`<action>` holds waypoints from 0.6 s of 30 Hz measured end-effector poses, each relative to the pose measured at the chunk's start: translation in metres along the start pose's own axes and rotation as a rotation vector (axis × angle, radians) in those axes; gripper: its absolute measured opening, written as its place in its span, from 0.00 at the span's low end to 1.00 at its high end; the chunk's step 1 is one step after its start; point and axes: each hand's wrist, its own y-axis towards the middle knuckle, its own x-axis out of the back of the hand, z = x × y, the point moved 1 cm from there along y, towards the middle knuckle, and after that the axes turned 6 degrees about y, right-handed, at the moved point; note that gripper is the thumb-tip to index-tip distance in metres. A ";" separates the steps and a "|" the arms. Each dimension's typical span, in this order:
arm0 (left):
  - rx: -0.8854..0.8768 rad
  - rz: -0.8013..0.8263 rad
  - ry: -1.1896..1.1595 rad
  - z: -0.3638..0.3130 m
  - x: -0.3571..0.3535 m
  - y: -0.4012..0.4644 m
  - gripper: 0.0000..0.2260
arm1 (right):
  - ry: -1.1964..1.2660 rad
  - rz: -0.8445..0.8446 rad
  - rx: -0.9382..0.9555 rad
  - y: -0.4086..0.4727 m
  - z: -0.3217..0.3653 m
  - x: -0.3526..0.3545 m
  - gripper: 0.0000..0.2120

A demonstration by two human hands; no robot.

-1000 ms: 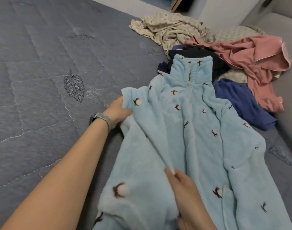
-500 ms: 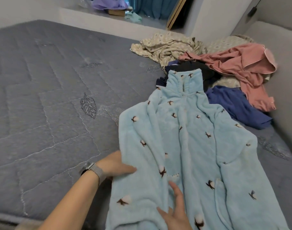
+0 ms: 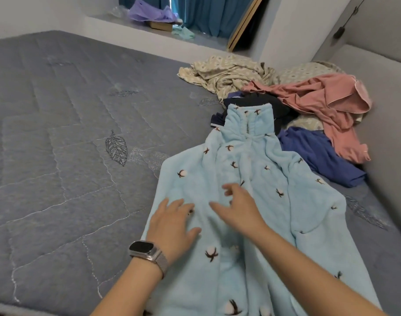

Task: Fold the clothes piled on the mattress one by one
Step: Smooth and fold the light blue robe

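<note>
Fleece robe (image 3: 251, 179) lies spread face-up on the mattress (image 3: 58, 156) beside the pile (image 3: 308, 99), left hand (image 3: 172, 222) flat on it, right hand (image 3: 238, 206) open above, gripping nothing; smoothing, I'd say, with a sleeve fold next.

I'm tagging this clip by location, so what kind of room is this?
Most likely a bedroom: a bare quilted grey mattress fills the view, loose clothes are piled at its far end, and teal curtains hang over a window ledge.
</note>
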 end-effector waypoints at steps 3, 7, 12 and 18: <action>-0.084 0.033 0.004 -0.014 -0.008 0.014 0.26 | 0.019 -0.047 -0.096 0.072 0.003 -0.001 0.33; -0.134 0.045 0.061 -0.014 -0.020 0.033 0.27 | -0.089 -0.094 -0.113 0.154 0.008 -0.011 0.39; -0.090 0.105 0.109 0.001 -0.035 0.062 0.40 | -0.220 -0.127 -0.112 0.222 0.014 -0.031 0.32; -0.101 0.125 0.102 0.009 -0.039 0.069 0.42 | -0.263 -0.229 -0.141 0.262 0.012 -0.036 0.10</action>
